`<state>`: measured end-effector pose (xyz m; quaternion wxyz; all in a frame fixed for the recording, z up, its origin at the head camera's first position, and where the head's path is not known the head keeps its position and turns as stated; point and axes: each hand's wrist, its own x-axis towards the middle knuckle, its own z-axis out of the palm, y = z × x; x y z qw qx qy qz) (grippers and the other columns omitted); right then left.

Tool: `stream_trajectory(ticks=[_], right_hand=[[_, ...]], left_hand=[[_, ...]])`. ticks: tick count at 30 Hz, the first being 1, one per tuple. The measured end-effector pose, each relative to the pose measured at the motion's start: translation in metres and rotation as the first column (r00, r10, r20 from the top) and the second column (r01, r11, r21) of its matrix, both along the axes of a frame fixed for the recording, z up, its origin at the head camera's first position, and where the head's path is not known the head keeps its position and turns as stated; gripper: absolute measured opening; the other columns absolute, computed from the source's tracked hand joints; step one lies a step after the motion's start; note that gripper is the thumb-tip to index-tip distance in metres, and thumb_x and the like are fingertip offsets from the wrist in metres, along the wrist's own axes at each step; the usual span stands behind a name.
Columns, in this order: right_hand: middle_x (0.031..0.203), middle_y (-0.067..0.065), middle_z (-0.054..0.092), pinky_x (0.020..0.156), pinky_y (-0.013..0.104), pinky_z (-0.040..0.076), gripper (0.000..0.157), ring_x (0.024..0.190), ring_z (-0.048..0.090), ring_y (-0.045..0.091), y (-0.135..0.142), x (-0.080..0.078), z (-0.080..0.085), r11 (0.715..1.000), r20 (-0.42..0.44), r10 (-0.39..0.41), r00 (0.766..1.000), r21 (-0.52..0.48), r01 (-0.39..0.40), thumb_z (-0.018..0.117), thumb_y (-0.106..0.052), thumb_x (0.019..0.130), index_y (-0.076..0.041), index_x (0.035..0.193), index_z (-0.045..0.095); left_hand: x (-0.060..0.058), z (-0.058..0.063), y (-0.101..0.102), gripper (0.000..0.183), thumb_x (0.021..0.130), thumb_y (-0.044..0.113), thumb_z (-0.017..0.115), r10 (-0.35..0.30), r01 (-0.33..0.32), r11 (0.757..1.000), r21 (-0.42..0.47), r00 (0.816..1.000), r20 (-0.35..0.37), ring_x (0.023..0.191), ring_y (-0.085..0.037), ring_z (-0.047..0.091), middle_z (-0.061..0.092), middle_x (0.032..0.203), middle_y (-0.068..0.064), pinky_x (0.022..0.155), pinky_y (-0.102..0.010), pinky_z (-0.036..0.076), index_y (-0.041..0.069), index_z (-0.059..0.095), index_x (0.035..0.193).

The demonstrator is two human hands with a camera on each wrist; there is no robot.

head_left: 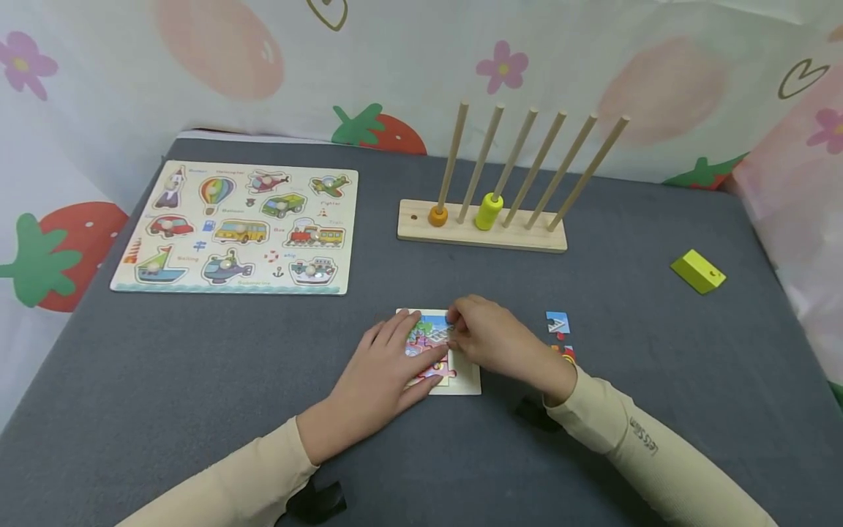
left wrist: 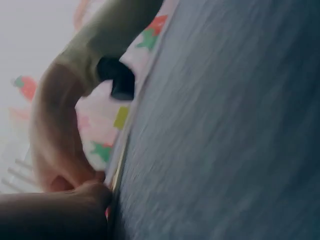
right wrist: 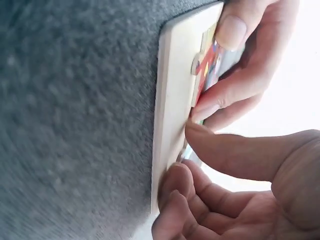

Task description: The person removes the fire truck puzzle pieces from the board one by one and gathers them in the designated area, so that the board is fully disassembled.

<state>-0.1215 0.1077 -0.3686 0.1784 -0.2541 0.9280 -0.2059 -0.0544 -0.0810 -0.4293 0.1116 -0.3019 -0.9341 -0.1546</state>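
In front of the peg stand (head_left: 484, 238) lies our puzzle board (head_left: 467, 380); we rest the loosely spread left hand (head_left: 378, 373) on it and pinch a puzzle piece (right wrist: 186, 151) with the right hand (head_left: 494, 337).

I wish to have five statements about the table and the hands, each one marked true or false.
1. The left hand rests on the small puzzle board. True.
2. The right hand touches the yellow block. False: it is at the small puzzle board.
3. The yellow block lies left of the peg stand. False: it lies to the right.
4. The peg stand has six pegs. True.
5. Loose puzzle pieces lie right of the small puzzle board. True.
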Motion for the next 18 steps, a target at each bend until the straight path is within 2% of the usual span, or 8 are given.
stream_trajectory(ticks=[3, 5, 8, 13, 18], right_hand=[[0.089, 0.005, 0.059, 0.067, 0.03, 0.048, 0.019, 0.079, 0.055, 0.016, -0.002, 0.0, 0.0, 1.0, 0.001, -0.02, 1.0, -0.002, 0.02, 0.069, -0.009, 0.087, -0.002, 0.103, 0.064], [0.088, 0.005, 0.059, 0.067, 0.03, 0.048, 0.018, 0.078, 0.055, 0.016, -0.002, 0.001, -0.001, 1.0, -0.006, -0.027, 1.0, -0.005, 0.027, 0.069, -0.01, 0.087, -0.002, 0.103, 0.064], [0.087, 0.006, 0.059, 0.066, 0.03, 0.048, 0.015, 0.077, 0.055, 0.016, -0.002, 0.001, -0.002, 0.999, -0.027, -0.033, 0.999, -0.02, 0.032, 0.067, -0.008, 0.087, -0.001, 0.101, 0.065], [0.088, 0.009, 0.062, 0.068, 0.032, 0.049, 0.009, 0.076, 0.056, 0.018, -0.003, 0.001, -0.005, 0.997, -0.065, -0.066, 0.996, -0.045, 0.063, 0.06, -0.002, 0.09, 0.0, 0.096, 0.066], [0.086, 0.009, 0.062, 0.064, 0.031, 0.048, 0.011, 0.072, 0.055, 0.017, -0.007, 0.001, -0.007, 0.992, -0.05, -0.119, 0.992, -0.044, 0.117, 0.056, -0.005, 0.094, 0.0, 0.095, 0.066]], left_hand=[[0.007, 0.006, 0.0, 0.041, 0.096, 0.045, 0.053, 0.035, -0.033, 0.999, -0.018, 0.995, 0.092, 0.138, -0.033, 0.034, 0.039, 0.148, -0.016, 0.105, -0.053, 0.034, 0.031, 0.057, 0.134], [0.009, 0.009, -0.002, 0.044, 0.096, 0.046, 0.052, 0.04, -0.033, 0.998, -0.055, 0.992, 0.121, 0.14, -0.031, 0.032, 0.035, 0.152, -0.014, 0.106, -0.052, 0.033, 0.031, 0.053, 0.138], [0.009, 0.014, -0.005, 0.047, 0.095, 0.048, 0.052, 0.024, -0.012, 0.996, -0.092, 0.992, 0.127, 0.141, -0.029, 0.032, 0.033, 0.153, -0.013, 0.105, -0.051, 0.034, 0.031, 0.051, 0.139], [0.006, 0.016, -0.008, 0.046, 0.094, 0.048, 0.053, -0.004, 0.015, 0.995, -0.097, 0.993, 0.119, 0.14, -0.029, 0.033, 0.034, 0.153, -0.013, 0.103, -0.05, 0.036, 0.031, 0.053, 0.138], [0.005, 0.016, -0.008, 0.046, 0.095, 0.049, 0.052, 0.0, 0.013, 0.994, -0.109, 0.992, 0.124, 0.14, -0.028, 0.033, 0.035, 0.153, -0.011, 0.102, -0.05, 0.035, 0.033, 0.052, 0.138]])
